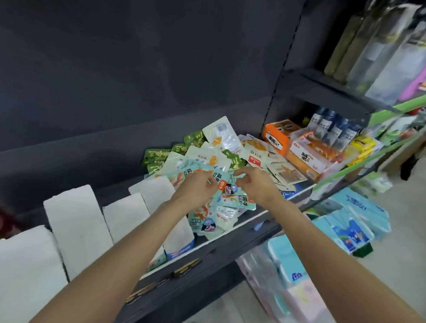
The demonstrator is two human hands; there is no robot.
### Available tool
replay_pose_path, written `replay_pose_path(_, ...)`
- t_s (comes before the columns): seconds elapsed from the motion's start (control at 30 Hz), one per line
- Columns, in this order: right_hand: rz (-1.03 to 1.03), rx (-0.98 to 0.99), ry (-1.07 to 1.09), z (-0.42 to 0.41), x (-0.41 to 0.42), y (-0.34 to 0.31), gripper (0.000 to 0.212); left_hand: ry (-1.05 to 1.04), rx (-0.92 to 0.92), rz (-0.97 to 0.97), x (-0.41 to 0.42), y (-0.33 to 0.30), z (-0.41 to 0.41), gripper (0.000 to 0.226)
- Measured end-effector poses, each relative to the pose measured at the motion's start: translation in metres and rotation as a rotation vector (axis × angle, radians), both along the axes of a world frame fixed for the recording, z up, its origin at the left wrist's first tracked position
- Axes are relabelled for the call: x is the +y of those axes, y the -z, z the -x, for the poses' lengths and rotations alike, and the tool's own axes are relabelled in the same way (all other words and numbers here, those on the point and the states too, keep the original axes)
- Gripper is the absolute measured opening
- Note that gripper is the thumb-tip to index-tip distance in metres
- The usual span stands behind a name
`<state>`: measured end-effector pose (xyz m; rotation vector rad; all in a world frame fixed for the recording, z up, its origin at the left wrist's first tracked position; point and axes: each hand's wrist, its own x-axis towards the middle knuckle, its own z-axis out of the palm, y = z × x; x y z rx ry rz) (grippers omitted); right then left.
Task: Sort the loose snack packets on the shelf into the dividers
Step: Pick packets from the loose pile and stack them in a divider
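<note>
From the head camera, a heap of loose snack packets (214, 166) lies on the dark shelf (228, 244) at the centre of the frame. Both hands are over the heap's near side. The left hand (199, 187) has its fingers curled onto a pale blue packet (221, 183); the right hand (254, 184) pinches the same packet's upper edge. White dividers (77, 224) stand in a row at lower left. Orange boxes (301, 150) sit right of the heap.

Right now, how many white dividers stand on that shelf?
4: the nearest divider at far left, the tallest next, a third, and a fourth beside the packet pile. More may be hidden.
</note>
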<state>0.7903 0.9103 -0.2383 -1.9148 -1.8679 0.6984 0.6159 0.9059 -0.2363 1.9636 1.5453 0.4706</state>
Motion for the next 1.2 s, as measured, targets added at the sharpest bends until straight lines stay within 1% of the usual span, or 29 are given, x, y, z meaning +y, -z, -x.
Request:
replay_pose_path(0.13, 0.064, 0.006, -0.009, -0.016, 0.037, 0.023, 0.026, -0.044, 0.051, 0.041, 0.03, 0.019, -0.016, 0.022)
replay_pose_path(0.23, 0.096, -0.038, -0.076, -0.024, 0.054, 0.037, 0.03, -0.078, 0.136, 0.061, 0.049, 0.041, -0.026, 0.026)
replay_pose_path(0.27, 0.096, -0.067, -0.104, -0.026, 0.059, 0.042, 0.033, -0.09, 0.164, 0.066, 0.055, 0.048, -0.03, 0.033)
replay_pose_path(0.33, 0.101, -0.124, -0.17, -0.031, 0.067, 0.054, 0.041, -0.113, 0.214, 0.099, 0.063, 0.064, -0.036, 0.055)
replay_pose_path(0.43, 0.157, -0.232, -0.287, -0.038, 0.077, 0.074, 0.061, -0.16, 0.306, 0.149, 0.067, 0.085, -0.044, 0.085)
replay_pose_path(0.5, 0.186, -0.27, -0.341, -0.042, 0.082, 0.083, 0.07, -0.193, 0.365, 0.185, 0.067, 0.098, -0.049, 0.094)
replay_pose_path(0.6, 0.19, -0.254, -0.402, -0.046, 0.083, 0.092, 0.076, -0.243, 0.392, 0.183, 0.06, 0.108, -0.058, 0.096)
replay_pose_path(0.8, 0.118, -0.215, -0.436, -0.053, 0.084, 0.103, 0.07, -0.307, 0.338, -0.047, 0.045, 0.11, -0.069, 0.078)
replay_pose_path(0.87, 0.101, -0.21, -0.439, -0.053, 0.085, 0.104, 0.069, -0.304, 0.244, -0.103, 0.042, 0.11, -0.073, 0.076)
replay_pose_path(0.93, 0.094, -0.21, -0.441, -0.053, 0.085, 0.104, 0.072, -0.344, 0.123, -0.084, 0.039, 0.108, -0.076, 0.08)
replay_pose_path(0.97, 0.094, -0.218, -0.45, -0.053, 0.085, 0.104, 0.074, -0.374, 0.131, -0.078, 0.04, 0.108, -0.076, 0.082)
replay_pose_path(1.07, 0.11, -0.305, -0.515, -0.053, 0.085, 0.108, 0.073, -0.462, 0.414, -0.058, 0.042, 0.11, -0.074, 0.085)
replay_pose_path(1.1, 0.116, -0.333, -0.525, -0.053, 0.085, 0.108, 0.07, -0.468, 0.451, -0.028, 0.043, 0.11, -0.074, 0.085)
replay_pose_path(1.17, 0.126, -0.35, -0.521, -0.053, 0.084, 0.107, 0.066, -0.459, 0.391, 0.022, 0.043, 0.11, -0.076, 0.08)
replay_pose_path(1.2, 0.131, -0.346, -0.516, -0.053, 0.083, 0.106, 0.065, -0.448, 0.354, 0.014, 0.043, 0.11, -0.078, 0.074)
